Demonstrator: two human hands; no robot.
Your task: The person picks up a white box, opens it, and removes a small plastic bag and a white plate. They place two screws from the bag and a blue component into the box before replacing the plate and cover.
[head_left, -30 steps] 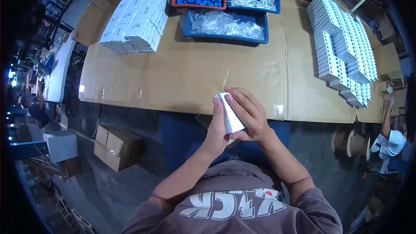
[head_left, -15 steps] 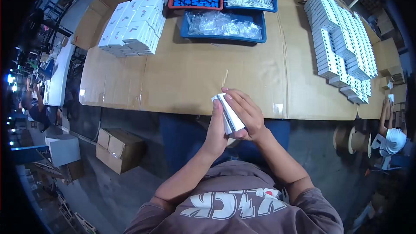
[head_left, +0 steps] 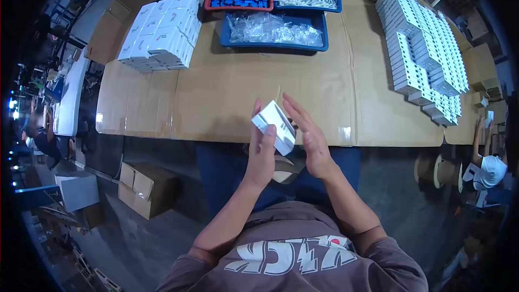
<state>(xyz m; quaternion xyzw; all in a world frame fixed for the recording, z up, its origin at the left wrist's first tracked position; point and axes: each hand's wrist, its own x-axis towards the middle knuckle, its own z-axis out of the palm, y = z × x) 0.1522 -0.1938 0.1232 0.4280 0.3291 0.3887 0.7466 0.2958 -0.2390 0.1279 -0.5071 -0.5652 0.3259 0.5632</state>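
Note:
A small white box (head_left: 275, 128) is tilted in my left hand (head_left: 261, 154), with the thumb across its printed face and the fingers behind it. My right hand (head_left: 315, 148) is beside the box's right edge, fingers stretched out and apart from the thumb, palm turned toward the box. Both hands are just over the front edge of the cardboard-covered table (head_left: 227, 103).
At the back stand a red tray (head_left: 207, 4) of blue parts, a blue tray (head_left: 339, 6) of white plugs and another blue tray (head_left: 227, 43) of clear bags. White boxes (head_left: 162, 32) are stacked left, more boxes (head_left: 427, 54) right. A carton (head_left: 143, 189) sits on the floor.
The white box has turned so its broad printed face shows. My right hand has let go of it and opened out to the right; my left hand keeps hold.

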